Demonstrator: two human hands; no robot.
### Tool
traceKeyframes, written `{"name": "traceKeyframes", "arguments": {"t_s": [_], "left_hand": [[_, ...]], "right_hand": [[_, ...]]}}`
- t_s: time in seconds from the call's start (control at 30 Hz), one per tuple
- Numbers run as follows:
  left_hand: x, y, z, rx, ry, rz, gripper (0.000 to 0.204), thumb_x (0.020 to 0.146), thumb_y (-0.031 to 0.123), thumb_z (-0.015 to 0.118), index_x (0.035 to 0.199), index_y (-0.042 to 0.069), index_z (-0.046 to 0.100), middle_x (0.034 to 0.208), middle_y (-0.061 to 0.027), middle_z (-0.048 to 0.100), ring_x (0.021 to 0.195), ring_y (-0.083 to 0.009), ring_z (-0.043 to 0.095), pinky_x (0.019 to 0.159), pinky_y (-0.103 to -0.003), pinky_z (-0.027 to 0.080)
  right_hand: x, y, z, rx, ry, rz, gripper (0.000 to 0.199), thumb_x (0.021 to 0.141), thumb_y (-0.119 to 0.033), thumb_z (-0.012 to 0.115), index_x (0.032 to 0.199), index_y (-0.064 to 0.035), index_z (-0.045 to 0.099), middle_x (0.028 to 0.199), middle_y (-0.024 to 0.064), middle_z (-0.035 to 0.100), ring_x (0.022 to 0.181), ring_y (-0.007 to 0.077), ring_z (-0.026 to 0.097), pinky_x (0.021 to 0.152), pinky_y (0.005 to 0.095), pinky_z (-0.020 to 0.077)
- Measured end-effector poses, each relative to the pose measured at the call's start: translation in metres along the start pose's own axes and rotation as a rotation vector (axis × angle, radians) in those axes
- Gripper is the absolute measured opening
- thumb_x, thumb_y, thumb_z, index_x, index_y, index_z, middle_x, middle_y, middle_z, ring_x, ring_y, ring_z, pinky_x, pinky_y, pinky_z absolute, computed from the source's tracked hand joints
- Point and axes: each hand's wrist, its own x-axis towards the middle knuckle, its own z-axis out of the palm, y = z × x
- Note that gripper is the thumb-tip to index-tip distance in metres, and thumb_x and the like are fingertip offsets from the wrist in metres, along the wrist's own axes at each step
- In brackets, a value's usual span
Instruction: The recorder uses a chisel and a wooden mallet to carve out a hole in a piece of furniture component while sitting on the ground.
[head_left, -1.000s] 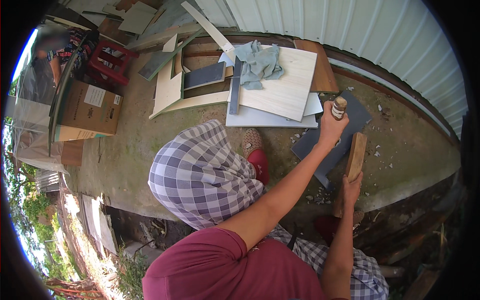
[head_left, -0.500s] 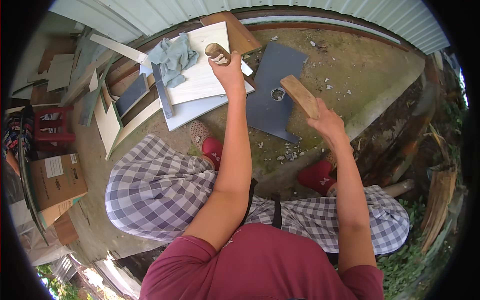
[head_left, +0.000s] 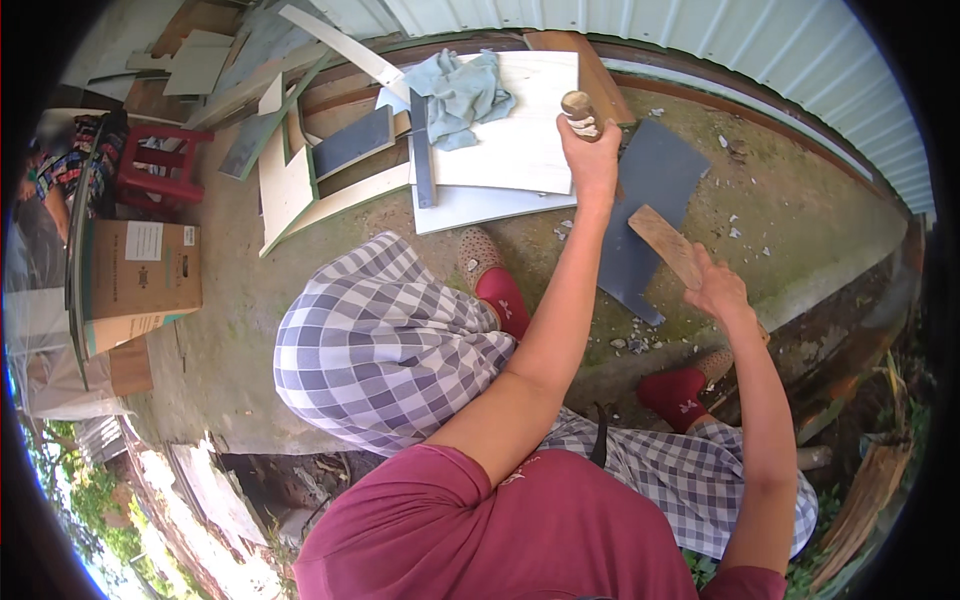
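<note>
My left hand (head_left: 593, 165) is closed round a thick, round wooden handle (head_left: 580, 108) with pale wrapping or splintering near its top; the lower part is hidden in the fist. My right hand (head_left: 718, 288) grips a flat, rectangular wooden block (head_left: 665, 243), tilted up and to the left. Below both hands a dark grey board (head_left: 672, 165) lies on the concrete, with its lower end notched. The block now covers the place of its ragged hole. Light chips (head_left: 635, 344) are scattered near the board.
White boards (head_left: 535, 110) are stacked to the left, with a grey-blue cloth (head_left: 460, 95) on top. Broken panels (head_left: 290, 190) lie farther left. A red plastic stool (head_left: 160, 165) and a cardboard box (head_left: 145, 265) stand at the far left, beside another person. Corrugated metal wall (head_left: 690, 40) runs behind.
The whole view has shifted, with the boards and both hands now farther right in the picture. Both hands keep their holds; the block has come over the hole in the grey board.
</note>
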Motion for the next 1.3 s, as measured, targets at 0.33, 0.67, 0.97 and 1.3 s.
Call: {"name": "traceKeyframes", "arguments": {"t_s": [0.33, 0.67, 0.97, 1.3], "left_hand": [[-0.006, 0.009, 0.000, 0.017, -0.028, 0.030, 0.032, 0.080, 0.007, 0.062, 0.107, 0.002, 0.046, 0.095, -0.0077, 0.056, 0.084, -0.0148, 0.054, 0.077, -0.030, 0.044], [-0.013, 0.005, 0.007, 0.103, -0.071, 0.031, 0.035, 0.079, 0.011, 0.064, 0.107, 0.002, 0.046, 0.093, -0.0078, 0.055, 0.084, -0.0160, 0.054, 0.077, -0.030, 0.044], [-0.023, 0.006, 0.012, 0.141, -0.092, 0.049, 0.035, 0.077, 0.011, 0.064, 0.106, 0.002, 0.046, 0.088, -0.0088, 0.055, 0.080, -0.0165, 0.053, 0.074, -0.031, 0.045], [-0.044, -0.013, 0.022, 0.231, -0.235, -0.016, 0.035, 0.077, 0.012, 0.066, 0.103, 0.003, 0.046, 0.086, -0.0066, 0.053, 0.079, -0.0143, 0.051, 0.073, -0.031, 0.044]], "right_hand": [[-0.021, 0.027, -0.004, -0.108, -0.081, -0.175, 0.096, 0.066, -0.032, 0.073, 0.146, -0.0205, 0.022, 0.121, 0.0262, 0.051, 0.106, 0.0402, 0.058, 0.090, 0.0433, 0.0476], [-0.021, 0.057, -0.192, 0.388, 0.569, -0.174, 0.080, 0.069, -0.023, 0.063, 0.143, -0.0174, 0.033, 0.123, 0.0216, 0.055, 0.106, 0.0376, 0.057, 0.092, 0.0411, 0.0431], [-0.049, 0.065, -0.210, 0.229, 0.651, -0.345, 0.078, 0.068, -0.019, 0.062, 0.141, -0.0158, 0.035, 0.114, 0.0215, 0.056, 0.103, 0.0370, 0.057, 0.088, 0.0413, 0.0444], [-0.057, 0.124, -0.040, 0.333, 0.251, -0.155, 0.082, 0.067, -0.022, 0.070, 0.139, -0.0092, 0.033, 0.115, 0.0251, 0.055, 0.101, 0.0414, 0.058, 0.085, 0.0433, 0.0469]]}}
